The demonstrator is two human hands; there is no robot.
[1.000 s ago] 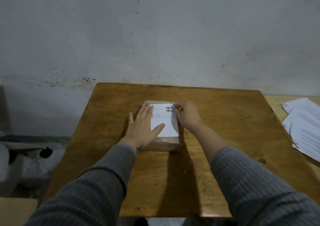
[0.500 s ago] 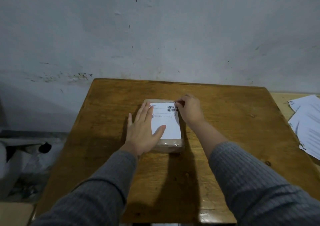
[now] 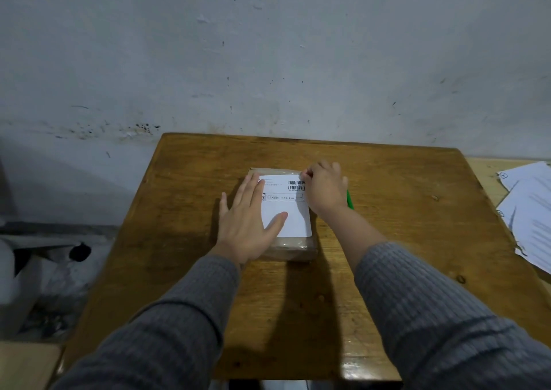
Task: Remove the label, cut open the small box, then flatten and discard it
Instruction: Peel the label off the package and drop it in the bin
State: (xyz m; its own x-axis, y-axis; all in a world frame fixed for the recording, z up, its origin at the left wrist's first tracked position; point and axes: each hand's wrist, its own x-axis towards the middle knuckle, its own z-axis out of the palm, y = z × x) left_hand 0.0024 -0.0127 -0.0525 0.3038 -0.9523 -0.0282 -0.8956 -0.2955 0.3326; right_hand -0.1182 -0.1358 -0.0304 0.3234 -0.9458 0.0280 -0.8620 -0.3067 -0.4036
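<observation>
Box of brown cardboard, wrapped in glossy clear film, lies flat near the middle of the wooden table, its top nearly covered by a white rectangular label with barcodes. Left hand rests open and flat on the box's left side — fingers spread, thumb across the label. Right hand is curled at the label's far right corner, fingertips pinched on its edge. Something thin and green pokes out just beside that hand. Grey ribbed sleeves cover both forearms — white printed sheets lie at the far right.
</observation>
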